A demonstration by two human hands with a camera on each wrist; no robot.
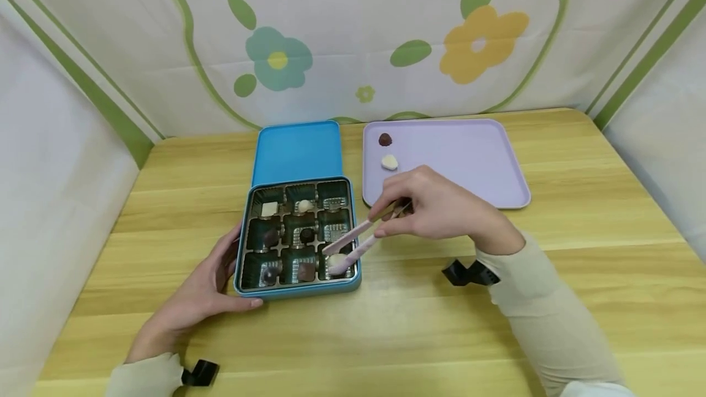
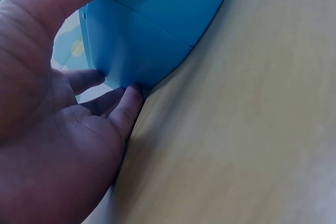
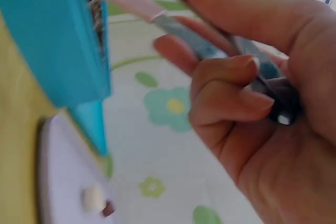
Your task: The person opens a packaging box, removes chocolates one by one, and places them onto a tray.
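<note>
Tongs (image 1: 350, 236), pinched by curled right fingers (image 3: 236, 14)

I see pale tongs (image 1: 360, 252) slanting mid-frame, astride a white piece (image 1: 335, 260) in the lower-right compartment (image 1: 324, 273), open blue tin (image 1: 303, 291) left of centre

The left hand (image 1: 198, 290) grips the left side of a blue tin (image 1: 300, 292), its thumb along the near edge. The right hand (image 1: 441, 210) holds pink tongs (image 1: 349, 238), their tips on either side of a white piece (image 1: 335, 260) in the tin's near right compartment. A brown square (image 1: 306, 272) sits in the near middle compartment, a white square (image 1: 269, 209) in the far left one. Beyond the tin lies a blue lid (image 1: 298, 152). To the right, a lilac tray (image 1: 458, 158) bears a dark piece (image 1: 385, 139) and, nearer, a cream piece (image 1: 389, 162) toward its far left corner.
</note>
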